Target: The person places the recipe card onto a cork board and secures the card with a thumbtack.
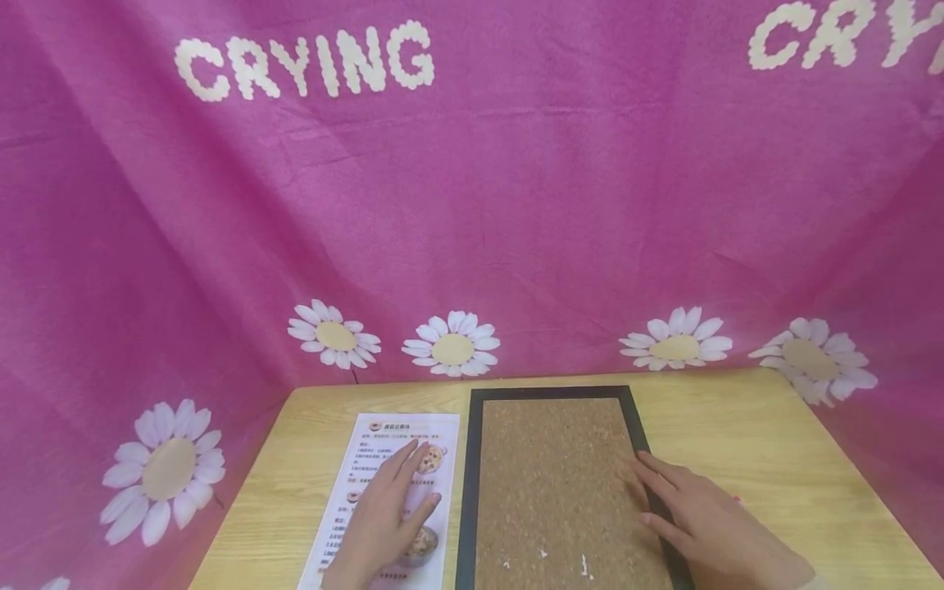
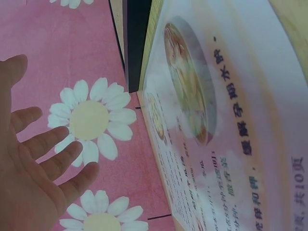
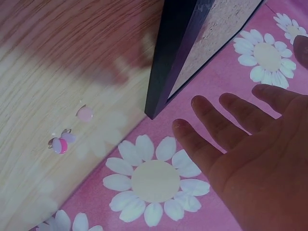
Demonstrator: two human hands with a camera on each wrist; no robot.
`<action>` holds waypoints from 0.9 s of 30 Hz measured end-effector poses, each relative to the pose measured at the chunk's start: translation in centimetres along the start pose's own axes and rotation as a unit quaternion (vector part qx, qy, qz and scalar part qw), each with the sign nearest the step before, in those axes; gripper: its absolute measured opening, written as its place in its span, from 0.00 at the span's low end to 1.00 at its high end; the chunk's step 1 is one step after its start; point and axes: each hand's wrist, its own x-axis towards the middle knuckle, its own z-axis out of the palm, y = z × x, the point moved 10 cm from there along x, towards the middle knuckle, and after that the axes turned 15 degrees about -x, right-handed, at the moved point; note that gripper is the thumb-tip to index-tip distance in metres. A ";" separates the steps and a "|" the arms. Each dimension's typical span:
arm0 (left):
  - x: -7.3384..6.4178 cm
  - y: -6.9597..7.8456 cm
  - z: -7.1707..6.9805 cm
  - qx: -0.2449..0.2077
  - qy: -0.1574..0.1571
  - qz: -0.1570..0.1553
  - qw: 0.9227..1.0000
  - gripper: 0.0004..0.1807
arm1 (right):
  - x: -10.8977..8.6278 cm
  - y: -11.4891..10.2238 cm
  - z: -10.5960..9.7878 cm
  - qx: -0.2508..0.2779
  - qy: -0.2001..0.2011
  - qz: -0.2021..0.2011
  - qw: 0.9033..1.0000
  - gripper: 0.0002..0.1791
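Left hand (image 1: 382, 518), fingers apart, is over a printed sheet (image 1: 361, 467) left of the corkboard (image 1: 553, 475); right hand (image 1: 701, 508), fingers spread, is at its right edge. Light, even contact seems best.

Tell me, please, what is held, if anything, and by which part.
Nothing is held: the left hand is over the printed sheet, the right hand partly over the cork board.

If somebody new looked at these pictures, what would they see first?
Probably the magenta cloth behind the table, with CRYING letters high up and daisies lower down. Next, the black-framed corkboard on the table, the right hand at its right edge, and the left hand over a printed recipe sheet.
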 end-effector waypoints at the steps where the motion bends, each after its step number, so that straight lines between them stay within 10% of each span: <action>1: -0.1 -0.2 0.0 -0.001 -0.002 -0.010 1.000 0.40 | 0.0 0.2 0.2 0.004 -0.010 0.006 1.000 0.37; 27: -0.6 -2.9 -0.8 -0.020 0.005 -0.056 0.998 0.38 | -1.1 3.1 2.0 0.060 -0.091 0.071 0.992 0.37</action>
